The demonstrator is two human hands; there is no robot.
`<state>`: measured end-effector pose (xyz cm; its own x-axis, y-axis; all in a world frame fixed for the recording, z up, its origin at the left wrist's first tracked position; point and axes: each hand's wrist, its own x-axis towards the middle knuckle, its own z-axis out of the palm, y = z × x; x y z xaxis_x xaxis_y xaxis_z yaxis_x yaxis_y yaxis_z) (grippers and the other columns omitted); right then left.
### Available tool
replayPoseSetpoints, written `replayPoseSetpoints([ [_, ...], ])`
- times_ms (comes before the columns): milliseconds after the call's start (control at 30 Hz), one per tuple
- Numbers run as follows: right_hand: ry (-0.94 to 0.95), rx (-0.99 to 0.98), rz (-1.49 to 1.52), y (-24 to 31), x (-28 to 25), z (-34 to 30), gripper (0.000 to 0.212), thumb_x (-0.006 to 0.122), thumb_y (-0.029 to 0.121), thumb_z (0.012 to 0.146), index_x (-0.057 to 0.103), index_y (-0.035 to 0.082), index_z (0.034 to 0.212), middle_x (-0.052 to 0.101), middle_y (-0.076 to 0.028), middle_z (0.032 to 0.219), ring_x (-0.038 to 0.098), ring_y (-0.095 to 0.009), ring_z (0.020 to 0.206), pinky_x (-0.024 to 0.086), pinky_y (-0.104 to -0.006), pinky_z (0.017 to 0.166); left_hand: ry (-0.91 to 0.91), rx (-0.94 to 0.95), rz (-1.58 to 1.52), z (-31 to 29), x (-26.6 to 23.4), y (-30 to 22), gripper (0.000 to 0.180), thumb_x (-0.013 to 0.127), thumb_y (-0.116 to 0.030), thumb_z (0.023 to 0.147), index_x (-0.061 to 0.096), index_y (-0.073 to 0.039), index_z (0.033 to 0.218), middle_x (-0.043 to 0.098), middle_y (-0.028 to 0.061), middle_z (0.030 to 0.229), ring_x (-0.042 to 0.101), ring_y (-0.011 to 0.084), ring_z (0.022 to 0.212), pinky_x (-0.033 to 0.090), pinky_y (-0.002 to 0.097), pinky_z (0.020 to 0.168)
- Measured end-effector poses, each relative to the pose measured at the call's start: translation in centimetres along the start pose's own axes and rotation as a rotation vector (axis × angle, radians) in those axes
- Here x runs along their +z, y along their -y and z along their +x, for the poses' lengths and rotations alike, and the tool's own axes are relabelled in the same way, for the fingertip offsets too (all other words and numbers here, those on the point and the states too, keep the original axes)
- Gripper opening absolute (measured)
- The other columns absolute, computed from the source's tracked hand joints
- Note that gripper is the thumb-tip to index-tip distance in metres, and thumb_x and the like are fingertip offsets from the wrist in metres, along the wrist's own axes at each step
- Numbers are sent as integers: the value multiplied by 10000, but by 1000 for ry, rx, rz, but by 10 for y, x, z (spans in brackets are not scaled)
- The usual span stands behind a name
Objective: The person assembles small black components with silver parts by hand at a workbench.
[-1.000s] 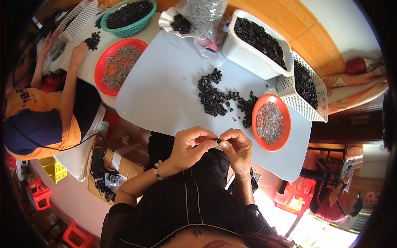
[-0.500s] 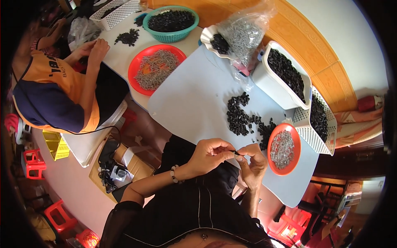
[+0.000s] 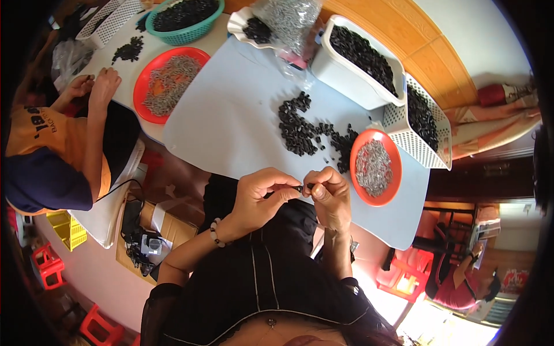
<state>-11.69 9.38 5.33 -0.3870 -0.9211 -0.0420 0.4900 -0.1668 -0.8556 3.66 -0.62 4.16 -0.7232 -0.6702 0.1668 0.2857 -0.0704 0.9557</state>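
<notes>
My left hand (image 3: 259,199) is closed, thumb and fingertips pinching a small black plastic piece (image 3: 298,188). Close beside it, my right hand (image 3: 330,200) pinches another small black piece (image 3: 310,186) between thumb and index finger. The two pieces face each other with a slight gap, above my lap at the near table edge. Beyond my hands lies a loose pile of black plastic pieces (image 3: 297,130) on the pale table (image 3: 225,109). To the right of that pile, an orange-red dish (image 3: 369,199) holds many small silver metal parts, too fine to tell the exact kind.
A white bin (image 3: 346,83) and a perforated white basket (image 3: 418,141) full of black pieces stand far right. Behind are a bag of metal parts (image 3: 285,20), a red plate (image 3: 141,92) and a green basket (image 3: 184,33). A co-worker (image 3: 63,155) sits at left.
The view has shifted, so the table and containers appear farther left and higher. My fingertips, earlier together on one black piece, are now slightly apart, each hand showing a black piece.
</notes>
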Motion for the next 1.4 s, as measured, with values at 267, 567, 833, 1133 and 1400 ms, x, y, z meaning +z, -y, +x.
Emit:
replayPoseSetpoints([
  [267,0,28,-33,2,-13,-12,139,759,68,850,644,5,897,659,-53,849,591,-119,775,484,-259,746,-25,60,82,1,10,1,108,730,-41,854,713,-7,955,700,75,851,671,135,744,529,250,681],
  [567,-30,58,-185,5,-12,-16,190,779,113,832,633,-8,828,603,-70,772,507,-133,717,421,-264,681,-12,124,227,2,12,0,109,749,-35,822,716,-20,925,700,83,818,661,160,704,512,260,645],
  [833,-12,108,-203,5,-14,-18,176,777,90,829,628,0,802,599,-62,767,507,-122,710,416,-251,670,22,182,351,3,11,-3,121,745,1,803,708,-29,914,693,84,810,659,183,689,511,269,616],
  [1133,-19,149,-226,7,-13,-23,153,769,41,823,624,-1,797,611,-70,796,534,-120,733,436,-248,673,31,262,444,-3,14,0,199,740,67,773,696,-23,945,670,90,857,655,188,683,513,270,572],
  [1400,-20,206,-212,-2,-20,-22,112,739,3,847,633,-12,811,631,-46,851,575,-93,774,481,-238,748,8,294,500,-5,15,6,199,737,70,765,686,-21,935,658,94,851,638,220,686,506,297,574],
])
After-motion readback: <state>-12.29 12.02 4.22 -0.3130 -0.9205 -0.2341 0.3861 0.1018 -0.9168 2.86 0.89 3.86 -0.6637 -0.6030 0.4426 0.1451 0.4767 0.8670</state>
